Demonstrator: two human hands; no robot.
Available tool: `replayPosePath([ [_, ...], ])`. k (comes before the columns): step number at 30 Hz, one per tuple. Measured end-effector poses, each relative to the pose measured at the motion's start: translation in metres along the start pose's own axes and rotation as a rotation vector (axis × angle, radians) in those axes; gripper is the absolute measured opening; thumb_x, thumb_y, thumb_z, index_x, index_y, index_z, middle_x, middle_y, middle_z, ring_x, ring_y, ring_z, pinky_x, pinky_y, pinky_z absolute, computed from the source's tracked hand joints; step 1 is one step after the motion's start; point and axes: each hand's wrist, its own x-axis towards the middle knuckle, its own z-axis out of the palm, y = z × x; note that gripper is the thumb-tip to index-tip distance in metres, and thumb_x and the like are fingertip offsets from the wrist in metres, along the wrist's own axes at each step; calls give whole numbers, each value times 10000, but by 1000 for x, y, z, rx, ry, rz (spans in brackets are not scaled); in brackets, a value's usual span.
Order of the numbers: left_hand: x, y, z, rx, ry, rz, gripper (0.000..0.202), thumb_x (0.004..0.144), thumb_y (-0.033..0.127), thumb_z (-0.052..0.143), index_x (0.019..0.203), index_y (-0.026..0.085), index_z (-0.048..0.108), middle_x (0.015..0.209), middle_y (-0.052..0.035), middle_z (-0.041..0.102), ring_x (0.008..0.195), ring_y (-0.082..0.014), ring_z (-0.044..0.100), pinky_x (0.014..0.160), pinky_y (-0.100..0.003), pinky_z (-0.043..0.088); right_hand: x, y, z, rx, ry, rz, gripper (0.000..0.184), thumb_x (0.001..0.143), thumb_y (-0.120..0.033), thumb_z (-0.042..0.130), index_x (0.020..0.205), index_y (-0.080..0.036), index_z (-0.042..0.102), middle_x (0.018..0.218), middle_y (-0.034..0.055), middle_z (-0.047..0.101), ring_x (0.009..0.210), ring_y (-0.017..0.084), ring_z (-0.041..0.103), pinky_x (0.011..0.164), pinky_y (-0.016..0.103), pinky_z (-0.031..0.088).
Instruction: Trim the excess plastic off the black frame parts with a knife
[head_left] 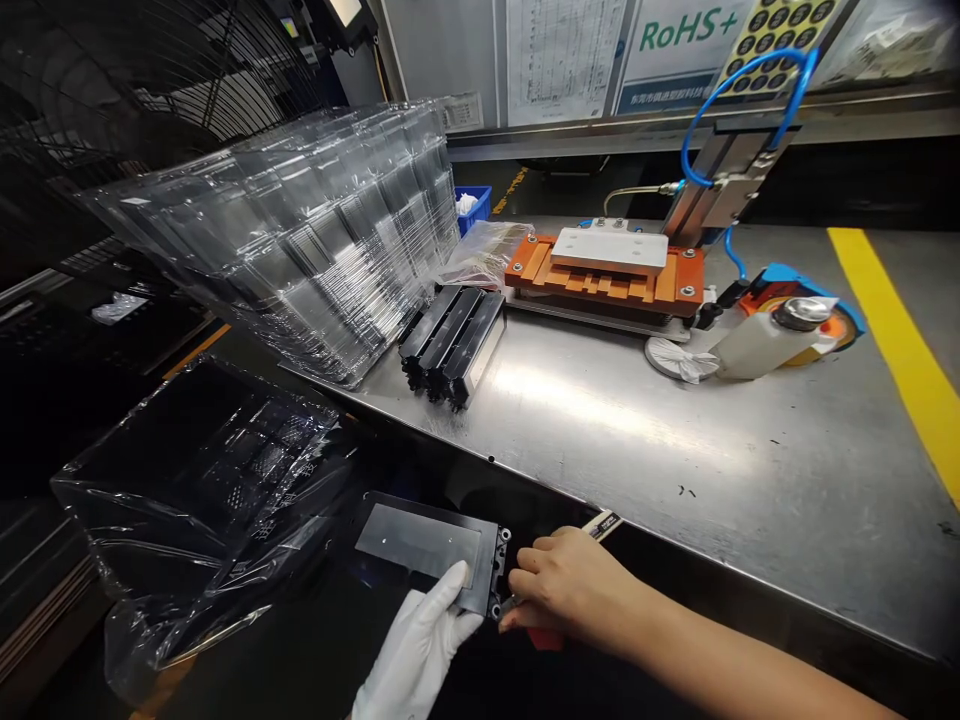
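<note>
Two hands work in front of a metal counter (600, 410). The left hand (420, 640), in a white glove, grasps a flat black rectangular part (424, 537), its thumb pressed on the top face near one end. The part reaches away to the left of that thumb, held off the counter's near edge. The right hand (566, 590), bare, is curled around a slim tool (603, 524), mostly hidden, whose pale end pokes out past the knuckles. Its fingertips are at the part's end, which has small round holes; whether they touch cannot be told. A red piece (546, 638) shows just below the right hand.

Beyond the left hand, a row of black parts (454, 340) lies on the counter, beside a tall stack of clear trays (322, 230). Beyond the right hand stand an orange and silver fixture (607, 262) and, farther right, a bottle (761, 345). Left of the left hand is a plastic-wrapped black container (195, 440).
</note>
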Motion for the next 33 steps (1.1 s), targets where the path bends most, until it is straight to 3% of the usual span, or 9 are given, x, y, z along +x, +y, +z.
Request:
replayPosePath([
  [5,0,7,1,-12,-59,-23,115,750,265,789,729,153,774,765,-49,748,779,-171,711,691,-224,620,3,-2,4,-37,91,-1,557,979,-625,364,696,-199,584,617,-10,653,486,129,555,465,338,221],
  [9,0,7,1,-57,-121,-34,90,786,278,764,810,194,787,691,10,705,668,-106,661,670,-185,594,5,-2,4,-52,138,-11,595,972,-653,332,681,-197,581,601,-7,645,475,127,549,463,340,225],
  [15,1,6,-1,-62,-140,-51,127,785,302,768,806,178,791,694,-12,706,774,-134,691,660,-173,588,1,-2,3,-26,135,-27,581,978,-631,354,647,-205,568,566,-17,627,462,119,525,467,334,217],
  [18,-1,7,-3,-48,-152,-41,122,809,287,746,791,172,782,739,-7,721,733,-114,686,686,-176,596,0,-2,4,-22,184,-31,577,979,-629,357,640,-208,560,552,-21,616,457,117,516,468,333,220],
  [24,-8,9,2,-141,-115,17,82,784,176,750,853,183,793,875,-15,775,836,-118,716,774,-133,585,5,-1,-3,-19,294,66,648,937,-711,304,649,-197,573,535,-18,597,438,110,519,457,320,219],
  [28,-15,13,11,-182,-112,42,152,776,255,766,904,180,797,948,-45,787,848,-186,729,682,-211,624,7,0,-10,-44,315,62,677,942,-705,263,613,-198,568,505,-21,578,414,107,502,443,318,222],
  [33,-22,12,16,-116,-69,93,176,784,262,754,897,135,801,902,-72,794,861,-211,738,730,-225,627,7,1,-12,-101,373,72,674,956,-681,274,576,-202,558,476,-25,560,397,109,475,441,327,210],
])
